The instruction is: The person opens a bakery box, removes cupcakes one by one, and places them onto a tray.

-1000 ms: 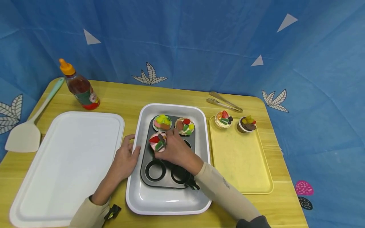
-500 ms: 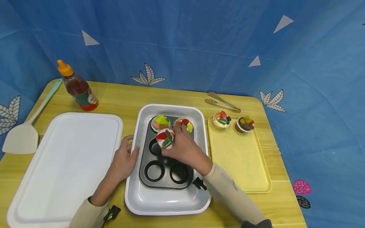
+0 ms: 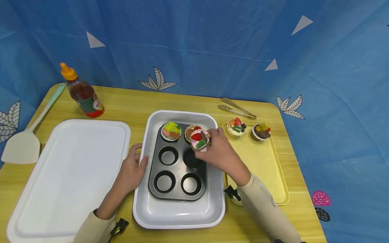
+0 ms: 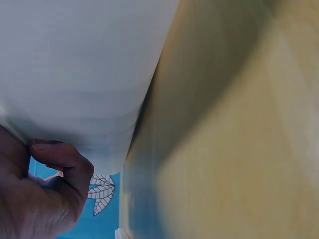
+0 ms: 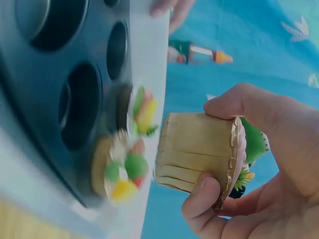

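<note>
In my right hand is a toy cupcake with pink cream and red and green toppings. Thumb and fingers pinch its pleated paper case, plain in the right wrist view. It hangs above the upper right of a dark muffin tin, partly covering another cupcake there. A third cupcake, topped in yellow and green, sits in the tin's upper left cup. The tin lies inside a deep white tray. At that tray's left rim my left hand grips the edge, fingers curled by its wall.
On the right, a yellow tray bears a fruit-topped cupcake and a chocolate one. Metal tongs lie behind it. Leftward are a flat white tray, a spatula and a sauce bottle.
My right hand has lifted the pink cupcake out of the middle left cup and carried it right and slightly back. The left hand has stayed at the tray's rim.
</note>
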Demonstrator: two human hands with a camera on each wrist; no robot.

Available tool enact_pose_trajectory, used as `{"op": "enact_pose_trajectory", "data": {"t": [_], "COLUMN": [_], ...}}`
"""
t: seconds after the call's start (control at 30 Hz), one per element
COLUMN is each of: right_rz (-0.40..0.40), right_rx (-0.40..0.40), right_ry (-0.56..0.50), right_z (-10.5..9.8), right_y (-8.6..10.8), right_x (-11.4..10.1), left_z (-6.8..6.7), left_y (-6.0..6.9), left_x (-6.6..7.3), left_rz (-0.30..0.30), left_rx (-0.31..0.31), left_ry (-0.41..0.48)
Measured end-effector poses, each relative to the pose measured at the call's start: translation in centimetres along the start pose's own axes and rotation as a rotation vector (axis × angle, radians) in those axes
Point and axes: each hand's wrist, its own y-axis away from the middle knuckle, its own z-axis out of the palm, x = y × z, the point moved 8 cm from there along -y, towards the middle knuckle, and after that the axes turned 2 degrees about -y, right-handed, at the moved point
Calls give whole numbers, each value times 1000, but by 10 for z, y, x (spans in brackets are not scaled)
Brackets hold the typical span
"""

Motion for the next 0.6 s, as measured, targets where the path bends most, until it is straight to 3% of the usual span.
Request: {"op": "enact_pose_trajectory", "data": {"t": [0.33,0.6], "right_rz": [83,156], "right_rx": [111,148], "right_ry": [35,31], "right_z": [-64,-73], "right_y": [4,13], "right_x": [39,75], "left_z": [0,2], "left_y": [-1,-1], "left_x": [2,0], "left_rz": [11,-1], "left_rx": [-10,-20], "left_ry": [16,28]}}
